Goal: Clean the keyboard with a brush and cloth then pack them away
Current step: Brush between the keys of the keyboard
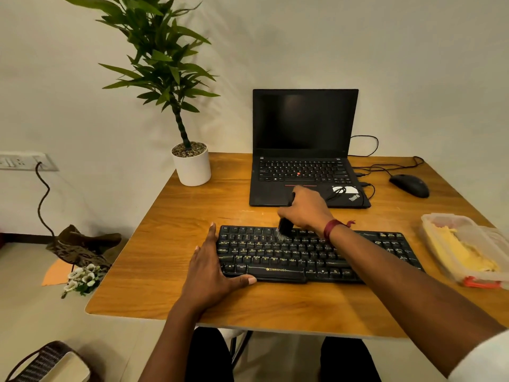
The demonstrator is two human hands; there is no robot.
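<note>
Left hand (pixel 213 271) flat, bracing keyboard (pixel 316 255); right hand (pixel 305 209) grip clenched round brush (pixel 285 224).

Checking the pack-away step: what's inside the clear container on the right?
The clear plastic container holds a crumpled yellow cloth, lying loose along its length. An orange clip shows at its near end. Whatever lies under the cloth is covered, and the frame edge cuts off the far side.

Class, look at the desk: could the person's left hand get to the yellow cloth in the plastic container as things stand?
Probably not easily. The left hand steadies the keyboard at its left end; the right forearm crosses between it and the container holding the yellow cloth.
</note>
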